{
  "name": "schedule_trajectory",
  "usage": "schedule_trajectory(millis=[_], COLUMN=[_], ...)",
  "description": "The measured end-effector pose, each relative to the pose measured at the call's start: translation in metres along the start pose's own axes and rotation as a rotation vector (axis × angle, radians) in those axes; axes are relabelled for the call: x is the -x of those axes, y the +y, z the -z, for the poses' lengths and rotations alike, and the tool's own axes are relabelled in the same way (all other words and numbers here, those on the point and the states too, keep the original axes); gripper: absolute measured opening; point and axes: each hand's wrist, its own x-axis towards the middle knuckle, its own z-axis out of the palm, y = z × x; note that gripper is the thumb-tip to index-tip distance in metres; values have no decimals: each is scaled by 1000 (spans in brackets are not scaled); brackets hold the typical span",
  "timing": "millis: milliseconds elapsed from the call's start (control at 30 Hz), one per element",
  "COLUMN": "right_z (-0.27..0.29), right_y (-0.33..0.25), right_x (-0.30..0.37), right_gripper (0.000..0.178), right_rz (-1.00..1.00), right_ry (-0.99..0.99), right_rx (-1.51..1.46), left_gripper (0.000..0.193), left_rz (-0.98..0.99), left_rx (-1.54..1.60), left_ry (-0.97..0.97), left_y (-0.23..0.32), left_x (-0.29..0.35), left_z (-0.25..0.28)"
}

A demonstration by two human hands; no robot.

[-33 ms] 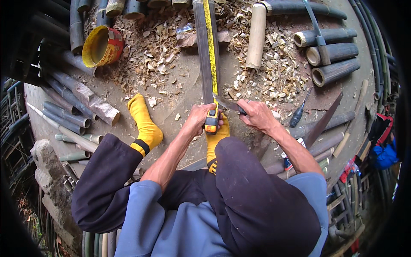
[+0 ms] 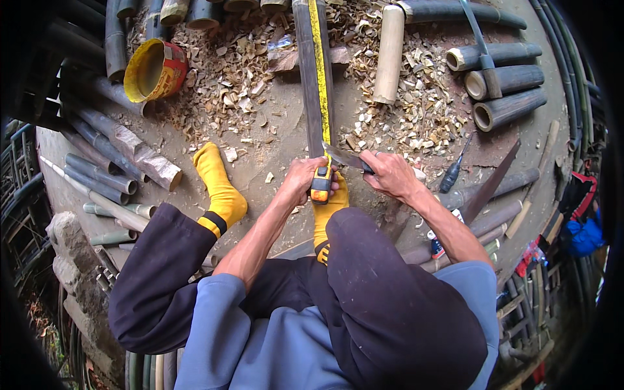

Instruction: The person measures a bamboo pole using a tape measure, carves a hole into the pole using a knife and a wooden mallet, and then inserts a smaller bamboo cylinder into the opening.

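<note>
My left hand (image 2: 305,180) is closed round a black and orange tape measure (image 2: 321,184). Its yellow blade (image 2: 320,71) runs away from me along a long dark bamboo pole (image 2: 309,91). In my right hand (image 2: 392,175) is a knife (image 2: 348,158), gripped by its dark handle. The knife's blade points left and its tip meets the pole beside the tape, just beyond the tape case. A yellow-socked foot (image 2: 331,211) is under the near end of the pole, partly hidden by my left hand.
A wooden block (image 2: 284,60) lies under the pole among wood chips (image 2: 244,84). A yellow-rimmed red bucket (image 2: 162,78) stands at the far left. Cut bamboo pieces (image 2: 513,107) lie on both sides. Right of my hand are a screwdriver (image 2: 452,174) and a saw blade (image 2: 492,185).
</note>
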Motion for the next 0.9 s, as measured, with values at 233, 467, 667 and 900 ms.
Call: schedule_trajectory(millis=[233, 467, 667, 900], right_z=[2, 4, 6, 5], right_y=[5, 9, 11, 12], right_x=[-8, -17, -21, -22], right_gripper=[32, 35, 35, 32], right_rz=[9, 14, 12, 33], right_ry=[-23, 15, 10, 20], right_rx=[61, 80, 88, 82], left_gripper=[29, 30, 31, 31], left_rz=[0, 14, 16, 7], left_rx=[33, 19, 12, 15], left_ry=[-38, -38, -44, -52], left_y=[-1, 3, 4, 4], left_x=[-3, -2, -1, 0], left_z=[6, 5, 4, 4])
